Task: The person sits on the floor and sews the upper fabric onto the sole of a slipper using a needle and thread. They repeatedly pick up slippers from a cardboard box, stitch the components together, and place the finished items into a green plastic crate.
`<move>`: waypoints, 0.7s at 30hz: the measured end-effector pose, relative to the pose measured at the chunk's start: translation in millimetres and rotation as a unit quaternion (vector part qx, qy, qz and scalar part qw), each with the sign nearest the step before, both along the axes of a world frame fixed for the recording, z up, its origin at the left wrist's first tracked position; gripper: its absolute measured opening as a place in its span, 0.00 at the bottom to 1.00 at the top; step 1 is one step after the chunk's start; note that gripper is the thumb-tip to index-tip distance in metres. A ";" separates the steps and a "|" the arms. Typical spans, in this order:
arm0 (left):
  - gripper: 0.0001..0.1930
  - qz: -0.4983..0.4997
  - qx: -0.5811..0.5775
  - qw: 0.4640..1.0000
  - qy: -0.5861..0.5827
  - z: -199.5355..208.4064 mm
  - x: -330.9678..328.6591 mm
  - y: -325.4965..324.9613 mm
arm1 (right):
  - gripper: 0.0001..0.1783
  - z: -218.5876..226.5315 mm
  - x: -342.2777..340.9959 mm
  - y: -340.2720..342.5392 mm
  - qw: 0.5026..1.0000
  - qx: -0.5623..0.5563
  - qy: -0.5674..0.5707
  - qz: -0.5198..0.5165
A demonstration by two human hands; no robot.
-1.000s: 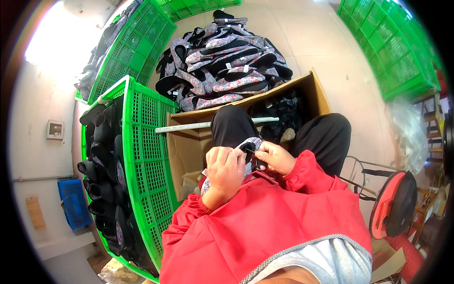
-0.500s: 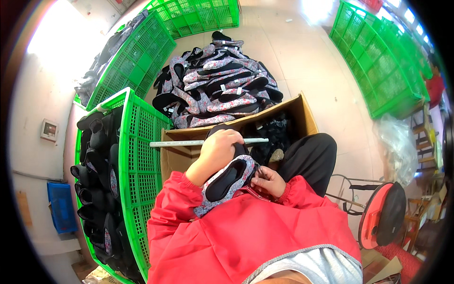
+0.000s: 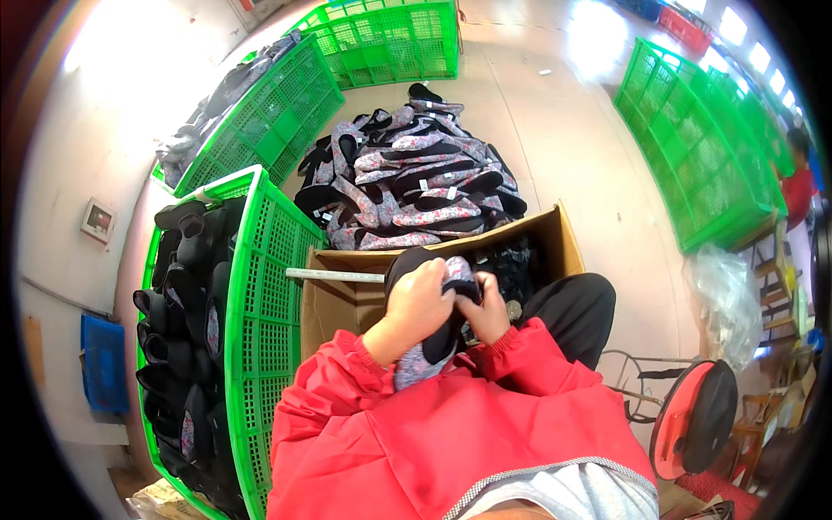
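Note:
A floral grey slipper (image 3: 419, 371) with a black lining lies against my red jacket, below both hands. My left hand (image 3: 419, 305) is closed over a black and floral slipper part (image 3: 460, 276); how this part joins the lower slipper is hidden. On its right side my right hand (image 3: 488, 314) grips with bent fingers, the thumb close to my left fingers. A black rounded end (image 3: 406, 263) shows beyond my left knuckles. Under the hands stands an open cardboard box (image 3: 326, 314) with black items (image 3: 504, 270) inside. Across its left rim rests a pale flat bar (image 3: 334, 275).
A heap of floral slippers (image 3: 416, 186) lies on the floor beyond the box. Green crates with dark shoes (image 3: 273, 303) stand at left, more crates (image 3: 381, 48) behind. At right are another green crate (image 3: 693, 147), a clear plastic bag (image 3: 728, 299), a round stool (image 3: 689, 420) and a person (image 3: 797, 186).
My right hand has moved up beside my left hand. The slipper has turned, so its opening faces me less. The whole view has shifted slightly.

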State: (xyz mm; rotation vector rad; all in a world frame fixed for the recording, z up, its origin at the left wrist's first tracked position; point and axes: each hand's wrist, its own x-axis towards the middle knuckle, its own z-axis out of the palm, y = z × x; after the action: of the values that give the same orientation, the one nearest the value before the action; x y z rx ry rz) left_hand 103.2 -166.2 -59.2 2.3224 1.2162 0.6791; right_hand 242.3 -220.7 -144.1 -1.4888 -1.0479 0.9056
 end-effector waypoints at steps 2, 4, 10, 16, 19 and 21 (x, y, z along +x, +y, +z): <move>0.12 0.019 0.051 0.997 -0.056 13.7 16.2 -8.3 | 0.23 14.4 4.8 20.0 0.998 0.036 0.003 -0.055; 0.14 0.024 0.051 0.994 -0.094 22.5 21.3 -13.8 | 0.25 25.9 16.3 36.7 0.981 0.146 0.106 -0.074; 0.24 0.058 0.094 0.990 -0.083 31.3 12.7 -24.5 | 0.23 47.6 42.8 29.2 0.988 0.144 -0.008 0.061; 0.28 0.073 0.201 0.975 0.068 16.1 16.4 -6.5 | 0.26 49.1 29.1 23.8 0.973 0.170 -0.136 0.082; 0.26 0.058 0.186 0.979 0.060 11.8 15.3 -1.8 | 0.25 39.1 28.8 25.1 0.968 0.155 -0.191 0.057; 0.26 0.040 0.177 0.982 0.053 2.6 12.7 -1.4 | 0.20 46.4 26.1 20.8 0.963 0.161 -0.213 0.046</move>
State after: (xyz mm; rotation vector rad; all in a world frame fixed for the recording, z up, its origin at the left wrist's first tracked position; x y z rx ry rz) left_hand 115.9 -167.6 -56.6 2.6398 1.3339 0.8701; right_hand 268.5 -199.9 -97.7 -1.3934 -1.5111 0.4496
